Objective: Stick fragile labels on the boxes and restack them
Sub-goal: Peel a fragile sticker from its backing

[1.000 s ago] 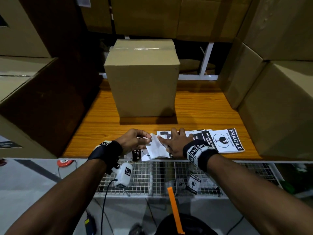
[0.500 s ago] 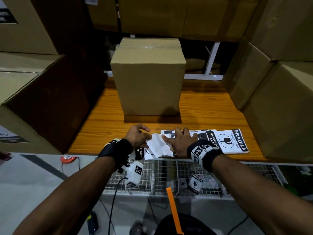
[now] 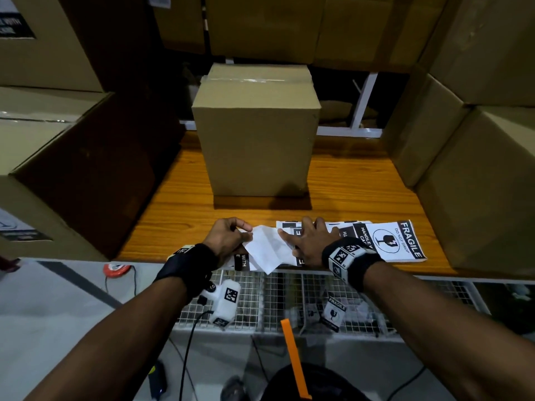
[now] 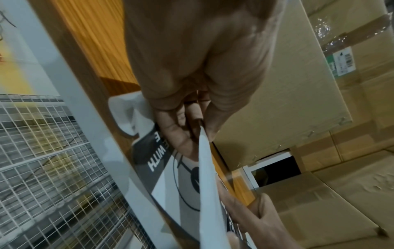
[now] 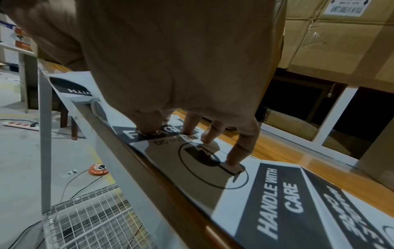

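The head view is dim, with dark corners and lines bowing toward its edges. Light falls from above the cardboard box (image 3: pixel 256 131), which throws a short shadow toward the near edge of the wooden table (image 3: pixel 362 192). Its tape glints. In both wrist views the near hands fill the frame, soft and blurred.

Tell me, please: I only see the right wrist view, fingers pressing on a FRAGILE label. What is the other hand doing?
Observer: The left hand pinches a white sheet raised above the labels.
Operator: Is there a box waiting?
Observer: Yes, one taped cardboard box stands upright on the wooden table beyond both hands, its near face bare.
Operator: Any labels elsewhere?
Observer: One FRAGILE label lies in the wire basket below the table edge.
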A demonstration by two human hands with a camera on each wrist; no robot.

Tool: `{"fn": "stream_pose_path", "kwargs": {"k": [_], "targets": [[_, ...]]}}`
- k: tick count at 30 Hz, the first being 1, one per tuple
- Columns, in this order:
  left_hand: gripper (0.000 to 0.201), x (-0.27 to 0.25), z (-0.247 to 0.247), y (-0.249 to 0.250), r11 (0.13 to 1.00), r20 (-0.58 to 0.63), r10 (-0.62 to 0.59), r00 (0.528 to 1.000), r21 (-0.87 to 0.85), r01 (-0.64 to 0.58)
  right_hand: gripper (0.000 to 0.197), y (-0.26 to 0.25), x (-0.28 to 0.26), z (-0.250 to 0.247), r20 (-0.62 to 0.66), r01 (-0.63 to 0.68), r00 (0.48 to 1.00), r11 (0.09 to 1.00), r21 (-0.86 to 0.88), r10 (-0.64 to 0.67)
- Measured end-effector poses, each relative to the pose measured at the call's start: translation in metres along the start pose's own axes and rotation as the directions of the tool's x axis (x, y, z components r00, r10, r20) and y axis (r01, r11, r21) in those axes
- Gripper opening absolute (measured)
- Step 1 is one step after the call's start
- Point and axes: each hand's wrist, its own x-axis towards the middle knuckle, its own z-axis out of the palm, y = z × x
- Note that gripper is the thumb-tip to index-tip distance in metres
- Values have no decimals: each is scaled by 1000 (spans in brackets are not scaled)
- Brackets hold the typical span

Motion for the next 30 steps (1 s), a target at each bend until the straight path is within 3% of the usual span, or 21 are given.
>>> {"fn": "stream_pose_path", "kwargs": {"k": [8, 15, 22, 27, 30], "targets": [[11, -11, -1, -9, 994, -57, 6, 998, -113, -12, 65, 0, -2, 3, -45, 3, 999, 1000, 14, -3], [8, -24, -1, -13, 938, 31, -81, 996, -335, 87, 68, -1, -3, 4, -72, 12, 997, 998, 53, -9], [37, -39, -4, -10, 817, 186, -136, 973, -535, 217, 77, -3, -8, 2, -29, 1, 1000, 1000, 10, -1], [39, -52, 2, -18, 903, 166, -118, 979, -392, 176, 81, -6, -9, 0, -25, -4, 1000, 1000, 5, 4], [38, -59, 18, -17, 925, 155, -184, 971, -306, 224, 82, -6, -9, 1, -34, -14, 999, 1000, 4, 14]]}}
